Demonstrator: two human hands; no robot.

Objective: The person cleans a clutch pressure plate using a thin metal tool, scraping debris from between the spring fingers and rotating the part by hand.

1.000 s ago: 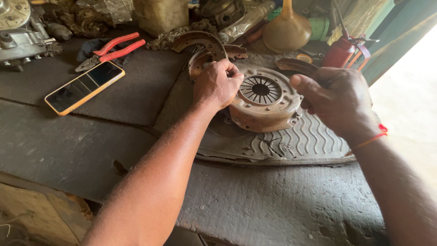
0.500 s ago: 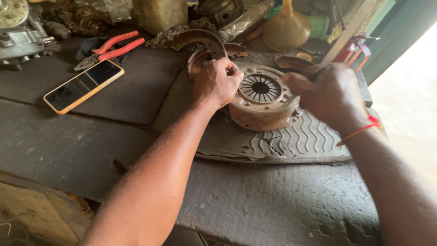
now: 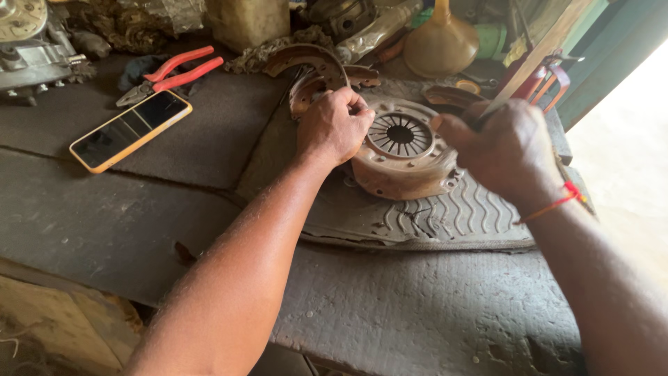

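A rusty round clutch pressure plate (image 3: 410, 157) with radial spring fingers lies on a ribbed rubber mat (image 3: 445, 219) on the workbench. My left hand (image 3: 335, 127) is closed over the plate's left rim, gripping it. My right hand (image 3: 504, 147) is fisted just right of the plate, holding a thin tool whose tip points at the plate's right rim; most of the tool is hidden in the fist. A red thread circles my right wrist.
Curved rusty brake shoes (image 3: 306, 63) lie behind the plate. A phone with an orange case (image 3: 131, 129) and red-handled pliers (image 3: 174, 72) rest at the left. An engine part (image 3: 28, 49), a brown funnel (image 3: 442, 42) and clutter line the back. The bench edge runs along the front.
My right hand has lifted and drawn closer to the plate's right rim. My left hand stays on the left rim. The view has shifted slightly.
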